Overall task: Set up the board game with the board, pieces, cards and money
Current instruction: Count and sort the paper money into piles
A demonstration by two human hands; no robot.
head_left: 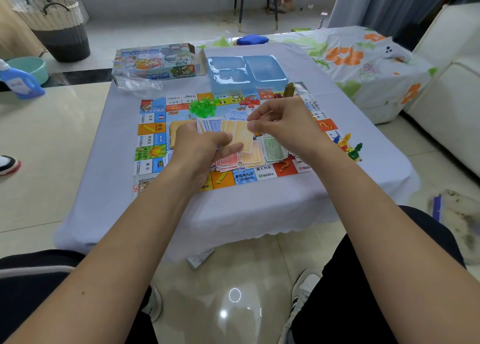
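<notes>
The colourful game board (150, 146) lies flat on the low table. My left hand (200, 146) holds a fan of paper money (233, 133), yellow and blue notes. My right hand (280, 123) pinches the right edge of the top yellow note. Under my hands a loose heap of red, yellow and green notes (262, 154) covers the board's middle. Green plastic houses (201, 107) and red ones (249, 101) sit near the board's far edge. Coloured pawns (349, 145) stand at the right edge.
A blue plastic tray (270, 77) and the game box (155, 63) with a clear bag (137, 84) lie at the table's far side. A detergent bottle (20, 82) stands on the left; a white sofa (446, 89) is on the right. A folded leaflet (200, 258) lies on the floor.
</notes>
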